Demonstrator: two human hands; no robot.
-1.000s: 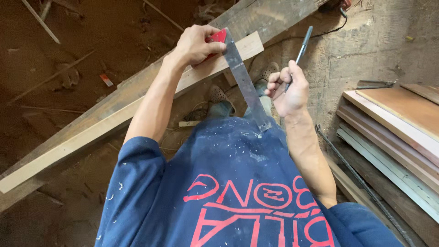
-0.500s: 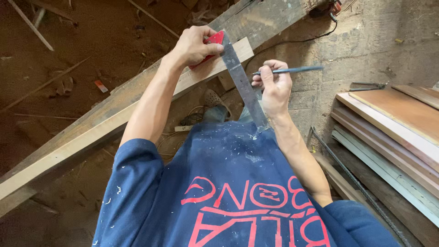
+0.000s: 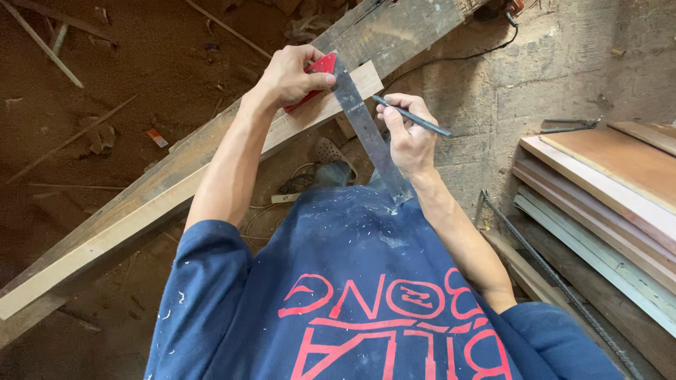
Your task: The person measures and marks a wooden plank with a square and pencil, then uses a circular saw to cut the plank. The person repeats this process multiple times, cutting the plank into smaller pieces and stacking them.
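Note:
My left hand (image 3: pixel 290 74) presses the red handle (image 3: pixel 315 77) of a try square against a long pale wooden plank (image 3: pixel 134 222) that runs diagonally from lower left to upper right. The square's steel blade (image 3: pixel 367 134) lies across the plank's end and points back toward my body. My right hand (image 3: pixel 407 135) holds a dark pencil (image 3: pixel 415 118) beside the blade, its tip close to the blade's edge near the plank's end.
A wider weathered beam (image 3: pixel 394 28) lies under the plank. Stacked boards (image 3: pixel 598 190) sit at the right, with a ribbed steel bar (image 3: pixel 556 281) in front of them. A black cable (image 3: pixel 465 53) crosses the concrete floor. Scrap sticks litter the dirt at left.
My right hand has swung the pencil from pointing up to nearly level and moved left, closer to the blade. The left hand has kept the square on the plank.

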